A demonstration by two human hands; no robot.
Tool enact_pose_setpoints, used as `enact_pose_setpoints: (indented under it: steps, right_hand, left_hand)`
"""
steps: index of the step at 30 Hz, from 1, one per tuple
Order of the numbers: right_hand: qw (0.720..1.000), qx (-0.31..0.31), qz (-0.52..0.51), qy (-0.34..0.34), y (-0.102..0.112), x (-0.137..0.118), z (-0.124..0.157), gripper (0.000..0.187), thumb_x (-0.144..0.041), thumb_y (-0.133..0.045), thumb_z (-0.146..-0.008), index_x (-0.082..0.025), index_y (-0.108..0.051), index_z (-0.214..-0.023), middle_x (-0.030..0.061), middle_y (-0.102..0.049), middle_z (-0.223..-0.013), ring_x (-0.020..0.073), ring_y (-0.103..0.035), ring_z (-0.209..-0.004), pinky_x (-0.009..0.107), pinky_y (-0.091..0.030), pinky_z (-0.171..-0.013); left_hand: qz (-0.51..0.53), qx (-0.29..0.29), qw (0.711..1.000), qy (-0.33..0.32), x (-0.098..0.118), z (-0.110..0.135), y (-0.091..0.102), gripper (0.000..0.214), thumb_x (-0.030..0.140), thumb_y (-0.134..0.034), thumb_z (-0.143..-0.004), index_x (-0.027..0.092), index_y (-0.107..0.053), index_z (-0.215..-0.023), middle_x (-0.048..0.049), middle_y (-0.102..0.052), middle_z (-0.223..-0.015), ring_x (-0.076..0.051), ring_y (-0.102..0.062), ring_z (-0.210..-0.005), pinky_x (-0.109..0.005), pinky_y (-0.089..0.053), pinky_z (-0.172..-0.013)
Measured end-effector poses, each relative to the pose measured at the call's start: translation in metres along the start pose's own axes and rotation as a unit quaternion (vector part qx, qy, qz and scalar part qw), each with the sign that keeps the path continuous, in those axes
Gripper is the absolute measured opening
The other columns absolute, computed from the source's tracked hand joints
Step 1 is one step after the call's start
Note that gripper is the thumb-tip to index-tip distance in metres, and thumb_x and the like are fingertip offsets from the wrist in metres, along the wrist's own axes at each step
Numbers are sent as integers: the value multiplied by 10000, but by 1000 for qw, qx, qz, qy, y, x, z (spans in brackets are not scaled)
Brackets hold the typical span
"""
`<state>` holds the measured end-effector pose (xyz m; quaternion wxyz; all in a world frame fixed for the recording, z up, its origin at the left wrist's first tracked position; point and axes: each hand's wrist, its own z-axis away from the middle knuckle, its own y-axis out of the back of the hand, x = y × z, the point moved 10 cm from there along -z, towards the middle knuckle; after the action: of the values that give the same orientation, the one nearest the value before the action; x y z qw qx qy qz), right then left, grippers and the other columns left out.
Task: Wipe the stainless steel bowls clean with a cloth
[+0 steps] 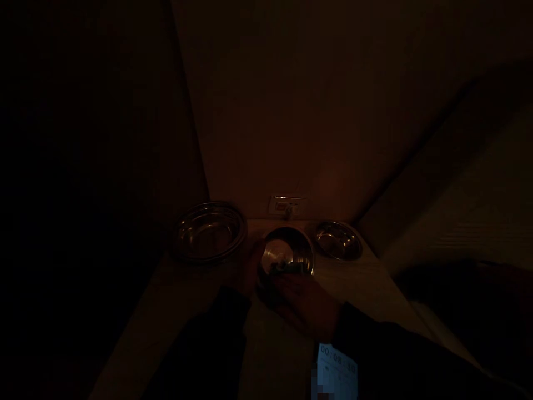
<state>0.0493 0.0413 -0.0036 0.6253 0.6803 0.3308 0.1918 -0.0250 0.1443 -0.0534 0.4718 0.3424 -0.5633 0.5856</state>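
In the dim head view, a shiny metal bowl (306, 247) is at the middle of the table, its inside facing me. My left hand (251, 266) grips its left rim, with the fingers partly lost in the dark. Across the near side of the bowl lies my right hand (306, 303), closed over a dark greenish cloth (293, 269) that presses against the inside. Most of the cloth is hidden under that hand, and its exact edges cannot be made out.
Stacked metal bowls (210, 258) stand at the back left, and a smaller metal bowl (338, 241) at the back right. A socket plate (278, 205) with a plug is on the wall. A lit phone screen (337, 372) shows a timer near my right forearm on the wooden table (275, 361).
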Motion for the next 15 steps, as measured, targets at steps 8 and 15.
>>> enact_pose_setpoints:
  steps: [8,15]
  right_hand:
    - [981,-79,100,144,31,41,-1,381,-311,-537,-879,-101,-566,-1196,156,-616,-1197,266,-532,-1164,473,-359,-1038]
    - [977,-74,123,156,38,41,-31,415,-244,-539,-860,-72,-526,-1238,172,-527,-1308,260,-411,-1277,429,-262,-1104]
  left_hand:
    - [-21,-59,998,-6,18,8,-20,538,588,-562,-742,162,-684,-1047,-92,-677,-1135,-286,-576,-1122,-416,-388,-1018]
    - [-1,-73,997,-14,15,3,-23,582,599,-557,-737,148,-668,-1087,-96,-649,-1192,-269,-548,-1170,-376,-350,-1061]
